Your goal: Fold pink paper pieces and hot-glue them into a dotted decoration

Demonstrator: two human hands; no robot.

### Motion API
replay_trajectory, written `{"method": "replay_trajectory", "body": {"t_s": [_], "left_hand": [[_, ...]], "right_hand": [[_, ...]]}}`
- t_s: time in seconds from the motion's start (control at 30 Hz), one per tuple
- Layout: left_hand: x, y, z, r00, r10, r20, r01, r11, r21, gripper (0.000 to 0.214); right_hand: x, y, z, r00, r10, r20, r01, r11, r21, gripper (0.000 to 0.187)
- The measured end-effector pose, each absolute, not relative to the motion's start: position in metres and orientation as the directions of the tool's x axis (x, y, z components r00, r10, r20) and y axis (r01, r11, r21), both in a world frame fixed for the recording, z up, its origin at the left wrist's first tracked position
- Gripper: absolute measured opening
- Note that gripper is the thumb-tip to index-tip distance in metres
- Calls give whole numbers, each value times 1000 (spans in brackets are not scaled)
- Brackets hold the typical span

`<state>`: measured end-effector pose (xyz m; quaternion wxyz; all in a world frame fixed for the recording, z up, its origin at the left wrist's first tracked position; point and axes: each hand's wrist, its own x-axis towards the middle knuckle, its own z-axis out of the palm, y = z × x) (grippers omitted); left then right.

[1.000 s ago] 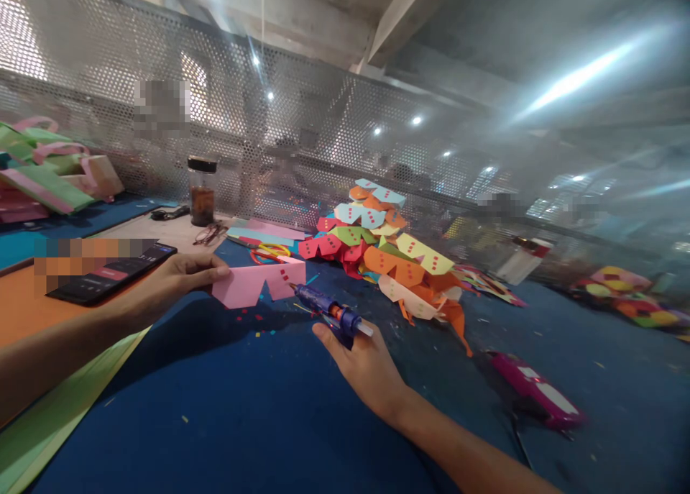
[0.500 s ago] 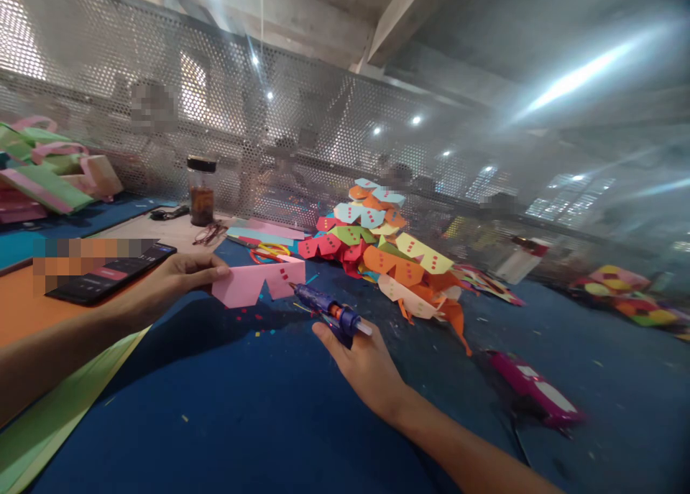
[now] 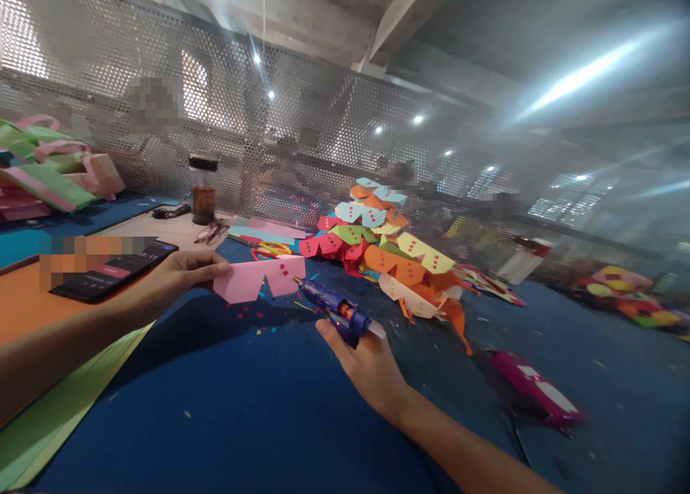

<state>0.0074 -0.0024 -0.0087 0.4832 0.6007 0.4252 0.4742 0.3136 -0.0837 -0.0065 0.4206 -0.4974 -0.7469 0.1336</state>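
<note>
My left hand [image 3: 202, 270] pinches the left end of a folded pink paper piece [image 3: 242, 282] with a V-shaped notch in its lower edge. Small red squares show near the piece's right end. In my right hand [image 3: 371, 368] is a blue hot glue gun [image 3: 337, 303], a clear glue stick poking out of its back. Its nozzle points left at the pink paper's right edge, close to the red squares; whether it touches I cannot tell. Behind the gun lies a pile of similar notched paper pieces [image 3: 396, 264] in several colours, dotted with red squares.
Scissors [image 3: 272, 249] with yellow handles lie beyond the pink paper. A phone [image 3: 116, 270] and a lidded jar [image 3: 203, 192] stand to the left. A purple device [image 3: 536, 386] lies at right. Scraps dot the blue tabletop [image 3: 226, 408]; a perforated metal screen [image 3: 231, 120] rises behind.
The glue gun and my right hand have shifted slightly right, and its nozzle has drawn back a little from the red squares. My left hand still holds the pink paper.
</note>
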Motion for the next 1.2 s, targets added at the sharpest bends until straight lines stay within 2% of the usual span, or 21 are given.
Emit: {"method": "replay_trajectory", "body": {"t_s": [0.13, 0.47, 0.87, 1.07, 1.2], "left_hand": [[6, -2, -9, 161, 981, 109, 30, -115, 993, 28], [5, 0, -7, 105, 988, 113, -4, -113, 994, 24], [8, -2, 1, 41, 991, 126, 2, -126, 992, 21], [9, -2, 0, 43, 992, 118, -2, -118, 993, 26], [7, 0, -2, 48, 991, 121, -1, -121, 993, 28]], "right_hand": [[312, -85, -5, -167, 889, 427, 602, 435, -670, 27], [304, -78, -8, -348, 932, 102, 569, 296, -767, 26], [299, -72, -7, -379, 911, 164, 648, 388, -655, 20], [297, -74, -2, -360, 928, 96, 748, 348, -565, 28], [295, -73, -1, -349, 932, 101, 773, 347, -532, 29]]}}
